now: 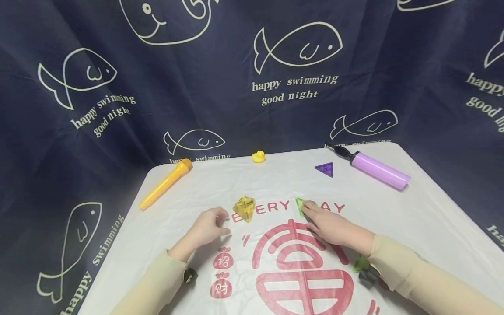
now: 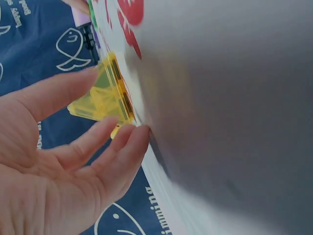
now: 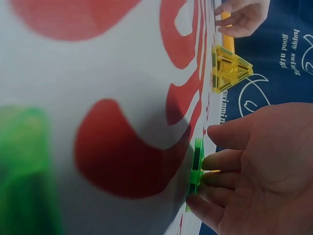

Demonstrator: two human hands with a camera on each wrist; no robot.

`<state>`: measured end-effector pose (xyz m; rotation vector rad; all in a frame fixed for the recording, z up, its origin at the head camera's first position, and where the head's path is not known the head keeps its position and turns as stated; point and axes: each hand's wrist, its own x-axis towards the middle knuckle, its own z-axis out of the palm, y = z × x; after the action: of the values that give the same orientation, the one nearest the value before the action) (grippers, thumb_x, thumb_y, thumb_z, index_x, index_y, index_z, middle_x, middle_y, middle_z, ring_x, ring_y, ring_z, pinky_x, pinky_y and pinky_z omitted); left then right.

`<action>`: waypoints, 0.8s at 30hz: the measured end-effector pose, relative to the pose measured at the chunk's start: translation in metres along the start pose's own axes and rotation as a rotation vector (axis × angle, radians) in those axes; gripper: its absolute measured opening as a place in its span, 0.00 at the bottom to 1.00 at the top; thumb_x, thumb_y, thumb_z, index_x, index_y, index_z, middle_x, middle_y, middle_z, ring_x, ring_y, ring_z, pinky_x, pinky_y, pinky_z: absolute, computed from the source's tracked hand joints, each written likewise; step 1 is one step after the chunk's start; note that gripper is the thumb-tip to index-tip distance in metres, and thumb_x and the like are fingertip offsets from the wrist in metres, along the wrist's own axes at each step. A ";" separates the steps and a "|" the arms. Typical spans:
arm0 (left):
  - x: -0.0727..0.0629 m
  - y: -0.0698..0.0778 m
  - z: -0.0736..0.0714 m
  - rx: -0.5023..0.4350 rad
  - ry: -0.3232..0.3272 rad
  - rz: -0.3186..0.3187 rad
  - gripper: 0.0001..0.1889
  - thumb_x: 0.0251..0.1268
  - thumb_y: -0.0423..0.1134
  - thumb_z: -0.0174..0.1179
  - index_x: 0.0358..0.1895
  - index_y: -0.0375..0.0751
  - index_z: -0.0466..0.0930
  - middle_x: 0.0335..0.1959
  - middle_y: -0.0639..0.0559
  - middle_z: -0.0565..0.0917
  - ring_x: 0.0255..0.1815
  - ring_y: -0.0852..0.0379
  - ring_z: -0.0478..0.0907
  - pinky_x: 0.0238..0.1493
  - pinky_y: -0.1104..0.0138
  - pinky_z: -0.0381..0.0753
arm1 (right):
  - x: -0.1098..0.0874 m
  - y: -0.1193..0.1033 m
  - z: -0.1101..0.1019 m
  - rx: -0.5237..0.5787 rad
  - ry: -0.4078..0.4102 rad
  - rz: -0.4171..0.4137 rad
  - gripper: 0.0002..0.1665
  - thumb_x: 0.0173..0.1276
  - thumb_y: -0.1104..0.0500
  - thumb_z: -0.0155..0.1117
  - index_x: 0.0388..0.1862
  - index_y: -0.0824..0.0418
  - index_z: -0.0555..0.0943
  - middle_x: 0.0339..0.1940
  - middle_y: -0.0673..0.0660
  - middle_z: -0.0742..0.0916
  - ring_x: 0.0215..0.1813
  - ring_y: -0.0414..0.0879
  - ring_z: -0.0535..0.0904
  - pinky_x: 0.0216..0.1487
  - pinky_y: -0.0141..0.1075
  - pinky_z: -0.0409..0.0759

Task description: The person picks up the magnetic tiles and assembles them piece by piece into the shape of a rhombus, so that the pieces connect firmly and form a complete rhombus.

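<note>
A translucent yellow pyramid [image 1: 245, 208] of triangular magnetic tiles stands on the printed white tablecloth [image 1: 275, 183]. Just to its left is my left hand [image 1: 208, 226], fingers loosely bent and apart from it, holding nothing. In the left wrist view, the pyramid [image 2: 105, 95] shows beyond the thumb and fingers. My right hand [image 1: 330, 223] rests its fingertips on a flat green triangular magnetic tile [image 1: 299, 206], partly covered by those fingers. The right wrist view shows the green tile [image 3: 196, 171] lying on the cloth, with the thumb not gripping it.
An orange toy microphone [image 1: 166, 183] lies at the far left. A yellow rubber duck [image 1: 258, 156] sits at the back edge. Towards the back right lie a purple triangular tile [image 1: 325, 169] and a purple hand pump [image 1: 378, 169]. Something green [image 1: 361, 264] shows by the right cuff.
</note>
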<state>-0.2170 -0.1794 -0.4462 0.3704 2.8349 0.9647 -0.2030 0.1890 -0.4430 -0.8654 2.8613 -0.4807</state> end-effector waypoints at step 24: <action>0.028 0.074 0.065 0.381 -0.312 0.539 0.31 0.67 0.51 0.67 0.70 0.42 0.74 0.67 0.50 0.76 0.69 0.55 0.71 0.72 0.64 0.67 | -0.066 0.063 -0.019 0.201 0.007 -0.087 0.35 0.63 0.50 0.76 0.64 0.67 0.80 0.67 0.69 0.78 0.68 0.70 0.72 0.66 0.62 0.70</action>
<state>-0.2171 -0.0769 -0.4529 1.2512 2.6505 0.3583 -0.1847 0.2806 -0.4446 -0.9546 2.7287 -0.7673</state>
